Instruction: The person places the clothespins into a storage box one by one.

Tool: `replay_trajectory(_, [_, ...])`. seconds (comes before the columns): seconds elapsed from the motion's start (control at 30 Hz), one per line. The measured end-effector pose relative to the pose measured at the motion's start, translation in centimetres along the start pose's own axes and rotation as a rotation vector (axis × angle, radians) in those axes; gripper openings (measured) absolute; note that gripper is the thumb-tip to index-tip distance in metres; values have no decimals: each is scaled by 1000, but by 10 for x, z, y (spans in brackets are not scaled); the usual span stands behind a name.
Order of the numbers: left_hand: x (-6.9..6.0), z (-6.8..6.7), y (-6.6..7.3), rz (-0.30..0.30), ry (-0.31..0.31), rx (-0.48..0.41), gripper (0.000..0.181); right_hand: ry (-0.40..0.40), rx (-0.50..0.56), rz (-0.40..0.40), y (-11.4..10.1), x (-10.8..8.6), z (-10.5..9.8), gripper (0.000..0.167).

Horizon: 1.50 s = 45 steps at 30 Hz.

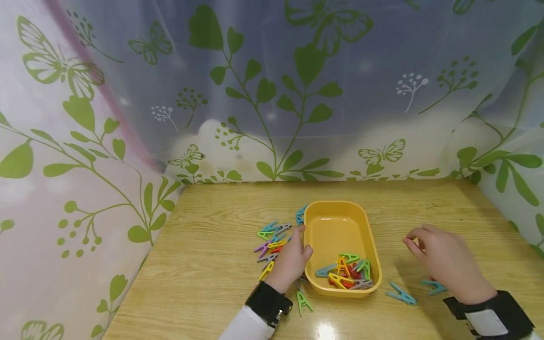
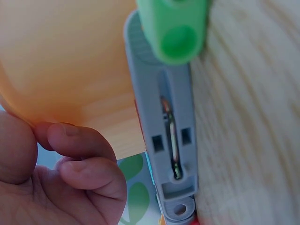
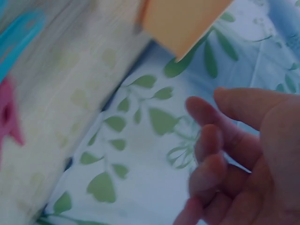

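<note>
A yellow plastic tub point(image 1: 337, 226) stands on the table with several coloured clothespins point(image 1: 340, 281) in its near end. My left hand point(image 1: 289, 264) holds the tub's left rim, thumb at the edge; the left wrist view shows the fingers point(image 2: 89, 173) curled by the orange-looking wall. Beside that hand lies a heap of mixed clothespins point(image 1: 272, 233). A grey clothespin point(image 2: 166, 117) and a green one point(image 2: 180, 37) are close to the left wrist camera. My right hand point(image 1: 446, 259) hovers right of the tub, fingers loosely bent, holding nothing. Below it lies a blue clothespin point(image 1: 401, 293).
Another blue clothespin point(image 1: 433, 286) lies partly behind the right hand. A green clothespin point(image 1: 303, 302) lies in front of the tub. The right wrist view shows a blurred pink clothespin point(image 3: 7, 112). Patterned curtains point(image 1: 272, 94) border the wooden table point(image 1: 204, 264) at back and sides.
</note>
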<state>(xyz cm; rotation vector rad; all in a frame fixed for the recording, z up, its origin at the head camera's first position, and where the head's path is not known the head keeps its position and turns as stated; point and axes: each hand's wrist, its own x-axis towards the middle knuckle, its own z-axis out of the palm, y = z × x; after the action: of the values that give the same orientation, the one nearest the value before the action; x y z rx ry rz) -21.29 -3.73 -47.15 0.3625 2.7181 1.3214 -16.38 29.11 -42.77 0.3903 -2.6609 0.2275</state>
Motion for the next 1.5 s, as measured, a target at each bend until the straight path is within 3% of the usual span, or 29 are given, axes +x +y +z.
replay_trajectory(0.2, [-1, -1, 0, 8, 2, 0, 55, -294, 3, 195, 23, -4, 3, 23])
replay_trajectory(0.33, [-1, -1, 0, 20, 7, 1, 55, -389, -16, 246, 36, -6, 8, 27])
replay_trajectory(0.8, [-1, -1, 1, 35, 18, -2, 57, -496, -11, 342, 64, -16, 19, 29])
replay_trajectory(1.1, [0, 0, 0, 40, 33, 20, 54, -570, 25, 371, 63, -17, 20, 31])
replay_trajectory(1.5, [0, 0, 0, 41, 32, 39, 52, -572, 19, 372, 63, -18, 23, 28])
